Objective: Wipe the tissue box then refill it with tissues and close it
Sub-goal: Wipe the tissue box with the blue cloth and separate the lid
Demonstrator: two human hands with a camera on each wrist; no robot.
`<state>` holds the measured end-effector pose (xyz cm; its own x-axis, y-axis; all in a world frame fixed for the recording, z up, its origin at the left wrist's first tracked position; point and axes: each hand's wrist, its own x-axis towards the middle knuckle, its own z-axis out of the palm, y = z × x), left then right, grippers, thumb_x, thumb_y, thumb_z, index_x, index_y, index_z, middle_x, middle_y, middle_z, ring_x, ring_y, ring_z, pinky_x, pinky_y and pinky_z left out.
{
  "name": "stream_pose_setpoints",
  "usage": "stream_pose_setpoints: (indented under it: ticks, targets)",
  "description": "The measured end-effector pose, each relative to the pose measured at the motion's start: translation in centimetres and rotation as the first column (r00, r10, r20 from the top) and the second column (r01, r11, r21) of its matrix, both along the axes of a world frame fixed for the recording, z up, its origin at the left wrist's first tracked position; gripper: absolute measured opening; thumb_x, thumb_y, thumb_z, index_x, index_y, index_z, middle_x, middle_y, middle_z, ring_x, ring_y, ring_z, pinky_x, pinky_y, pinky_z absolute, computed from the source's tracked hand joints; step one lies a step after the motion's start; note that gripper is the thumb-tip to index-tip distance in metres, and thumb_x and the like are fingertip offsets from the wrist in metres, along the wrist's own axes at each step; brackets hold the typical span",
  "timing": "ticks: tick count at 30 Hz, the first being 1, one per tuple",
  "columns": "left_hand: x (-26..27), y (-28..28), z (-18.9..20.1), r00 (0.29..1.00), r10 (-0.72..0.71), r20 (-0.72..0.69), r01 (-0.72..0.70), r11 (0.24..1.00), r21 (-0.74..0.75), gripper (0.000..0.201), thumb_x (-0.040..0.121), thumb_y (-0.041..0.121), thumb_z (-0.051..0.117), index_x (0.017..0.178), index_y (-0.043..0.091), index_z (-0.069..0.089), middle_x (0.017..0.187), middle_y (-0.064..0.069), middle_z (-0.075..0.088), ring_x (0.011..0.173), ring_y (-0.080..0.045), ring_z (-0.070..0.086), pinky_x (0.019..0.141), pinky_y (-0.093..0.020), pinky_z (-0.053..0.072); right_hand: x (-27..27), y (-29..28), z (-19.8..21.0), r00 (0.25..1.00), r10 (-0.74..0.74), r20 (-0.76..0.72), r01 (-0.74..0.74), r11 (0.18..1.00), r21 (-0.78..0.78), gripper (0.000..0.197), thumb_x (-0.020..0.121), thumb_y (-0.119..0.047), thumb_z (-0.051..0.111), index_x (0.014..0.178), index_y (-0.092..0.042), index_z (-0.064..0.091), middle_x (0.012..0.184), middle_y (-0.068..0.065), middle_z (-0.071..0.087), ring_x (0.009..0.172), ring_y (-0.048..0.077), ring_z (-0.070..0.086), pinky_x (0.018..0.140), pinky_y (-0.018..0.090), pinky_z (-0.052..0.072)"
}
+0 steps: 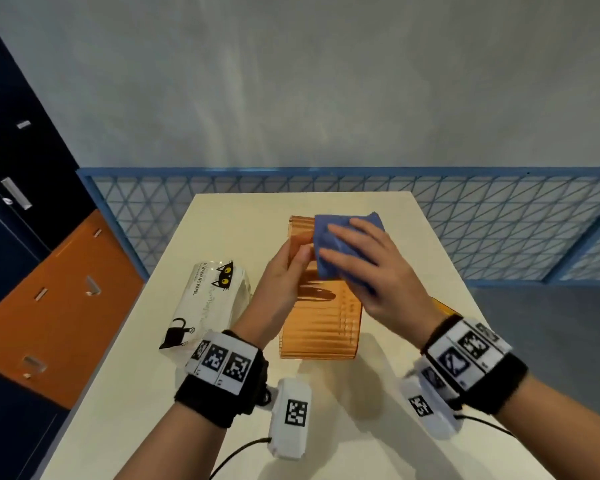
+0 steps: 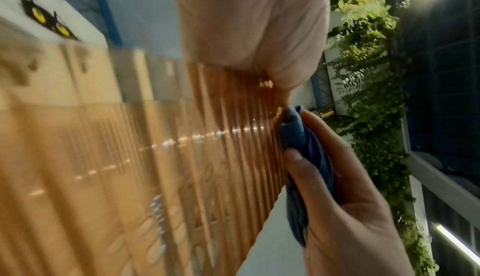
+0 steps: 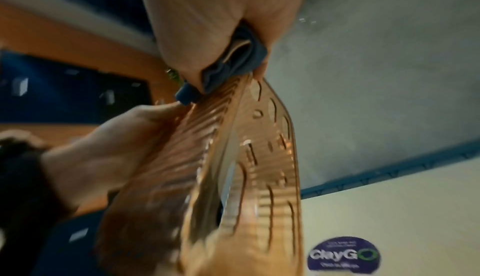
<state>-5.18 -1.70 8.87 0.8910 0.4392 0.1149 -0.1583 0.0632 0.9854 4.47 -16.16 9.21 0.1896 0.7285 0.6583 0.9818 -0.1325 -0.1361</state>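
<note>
At the far left, dark blue and orange cabinet doors [image 1: 49, 292] are standing beside the cream table [image 1: 174, 417]. On the table's left part a soft pack of tissues [image 1: 205, 303] is lying on its side, white plastic printed with black cats with yellow eyes; the line "TUNHUANG PAPEL" is running along its upper edge, and the smaller print is too blurred to read.

Just right of the pack, the left hand [image 1: 284, 275] is steadying the tissue box [image 1: 321, 323], fingers curled against its left side and the thumb lying on top. The box is sitting near the middle of the table, a long amber, see-through plastic case with fine ribs across its top and sides and a dark oval slot [image 1: 317, 294] in the top. In the right wrist view its underside is showing rows of short slots and a small round hole, and the box is looking tilted up off the table there, though blur is making that hard to confirm.

The right hand [image 1: 371, 268] is pressing a folded blue cloth [image 1: 333, 244] onto the far end of the box top, fingers spread over it and thumb tucked under its edge. A round dark blue sticker [image 3: 342, 257] reading "CityGO" is showing on the table to the right. Beyond the table a blue mesh railing [image 1: 499, 223] is running across.
</note>
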Motion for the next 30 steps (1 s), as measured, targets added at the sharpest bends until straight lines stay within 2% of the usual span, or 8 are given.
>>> stream_pose_setpoints:
  ticks: [6, 10, 12, 14, 20, 24, 28, 30]
  targets:
    - [-1.4, -0.3, -1.0, 0.998, -0.054, 0.024, 0.05, 0.987, 0.152, 0.026, 0.1, 0.007, 0.037, 0.115, 0.018, 0.055, 0.108, -0.005, 0.066, 0.097, -0.015, 0.065, 0.082, -0.025, 0.054, -0.9, -1.6, -2.1, 0.972, 0.003, 0.234, 0.007, 0.999, -0.039, 0.045, 0.088, -0.016, 0.058, 0.131, -0.026, 0.045, 0.139, 0.005, 0.051, 0.136, 0.027, 0.035, 0.106, 0.046, 0.039]
    - [-1.8, -0.4, -1.4, 0.997, -0.047, 0.054, 0.032, 0.967, 0.253, 0.018, 0.094, 0.012, 0.046, 0.103, 0.022, 0.057, 0.1, 0.0, 0.067, 0.089, -0.006, 0.067, 0.082, -0.023, 0.052, 0.0, -0.1, 1.1, 0.988, 0.132, -0.08, -0.138, 0.987, -0.08, 0.044, 0.094, -0.022, 0.046, 0.138, -0.021, 0.044, 0.144, 0.004, 0.045, 0.131, 0.01, 0.04, 0.111, 0.025, 0.033]
    - [-2.0, -0.9, -1.7, 0.995, -0.089, 0.056, 0.07, 0.959, 0.276, 0.02, 0.09, 0.015, 0.043, 0.103, 0.018, 0.057, 0.105, -0.012, 0.068, 0.092, -0.016, 0.07, 0.084, -0.027, 0.054, 1.0, 1.6, 3.6, 0.929, 0.063, -0.366, -0.108, 0.989, -0.103, 0.045, 0.096, -0.021, 0.044, 0.141, -0.023, 0.041, 0.14, 0.0, 0.049, 0.107, -0.009, 0.047, 0.091, 0.01, 0.039]
    - [-2.1, -1.4, -2.0, 0.994, -0.106, 0.038, 0.087, 0.941, 0.328, 0.022, 0.09, 0.017, 0.044, 0.105, 0.024, 0.058, 0.111, -0.015, 0.068, 0.099, -0.026, 0.068, 0.087, -0.032, 0.054, 2.8, 2.9, 5.2, 0.831, -0.098, -0.547, -0.047, 0.968, -0.245, 0.043, 0.1, -0.024, 0.041, 0.142, -0.028, 0.038, 0.137, -0.002, 0.051, 0.102, -0.001, 0.051, 0.079, 0.009, 0.036]
    - [-1.7, -0.2, -2.4, 1.0, -0.014, -0.015, 0.017, 0.966, 0.256, 0.024, 0.098, -0.001, 0.039, 0.109, 0.013, 0.056, 0.098, -0.003, 0.068, 0.08, -0.006, 0.07, 0.068, -0.02, 0.055, -0.5, 2.0, 2.8, 0.909, -0.023, -0.416, -0.097, 0.959, -0.265, 0.049, 0.098, -0.029, 0.036, 0.146, -0.025, 0.028, 0.146, -0.001, 0.037, 0.13, 0.011, 0.037, 0.105, 0.018, 0.029]
    - [-2.0, -0.6, -2.7, 0.997, -0.067, -0.045, 0.078, 0.947, 0.312, 0.027, 0.098, -0.001, 0.039, 0.103, 0.018, 0.057, 0.094, 0.004, 0.068, 0.08, -0.003, 0.07, 0.071, -0.024, 0.055, -0.6, 2.0, 1.1, 0.865, -0.031, -0.501, -0.067, 0.982, -0.176, 0.051, 0.096, -0.031, 0.034, 0.146, -0.024, 0.029, 0.143, -0.001, 0.041, 0.127, 0.012, 0.042, 0.102, 0.024, 0.036]
    - [-2.5, -1.6, -2.4, 0.986, -0.163, -0.04, 0.159, 0.827, 0.54, 0.021, 0.092, 0.012, 0.045, 0.101, 0.019, 0.063, 0.094, 0.011, 0.069, 0.089, -0.005, 0.068, 0.077, -0.022, 0.055, 4.3, 3.2, 2.2, 0.716, -0.209, -0.666, -0.02, 0.948, -0.319, 0.032, 0.101, -0.025, 0.033, 0.129, -0.033, 0.047, 0.13, -0.004, 0.054, 0.12, 0.015, 0.049, 0.096, 0.024, 0.034]
    - [-2.6, -1.6, -2.5, 0.984, -0.171, -0.05, 0.157, 0.696, 0.7, 0.023, 0.091, 0.014, 0.047, 0.105, 0.011, 0.066, 0.094, 0.015, 0.065, 0.089, 0.002, 0.061, 0.078, -0.008, 0.047, 5.3, 3.0, 2.5, 0.708, -0.268, -0.653, -0.01, 0.921, -0.389, 0.026, 0.101, -0.025, 0.031, 0.116, -0.036, 0.049, 0.121, -0.008, 0.054, 0.116, 0.016, 0.051, 0.1, 0.03, 0.038]
